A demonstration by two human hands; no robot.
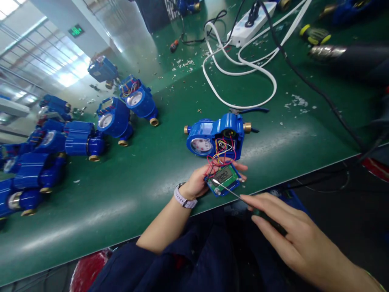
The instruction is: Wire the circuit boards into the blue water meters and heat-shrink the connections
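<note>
A blue water meter (216,136) with brass ends lies on the green bench, its cover off and coloured wires (221,152) trailing out. The wires run to a small green circuit board with an LCD (225,178). My left hand (200,180), with a watch on its wrist, grips that board at the bench's front edge. My right hand (288,233) is closed on a thin screwdriver (227,190), whose metal tip rests on the board's left corner.
Several more blue meters (82,138) are grouped at the left of the green bench (127,194). A white power strip (251,22) with a looping white cable, a black cable and a heat gun (340,52) lie at the back right. White scraps litter the surface.
</note>
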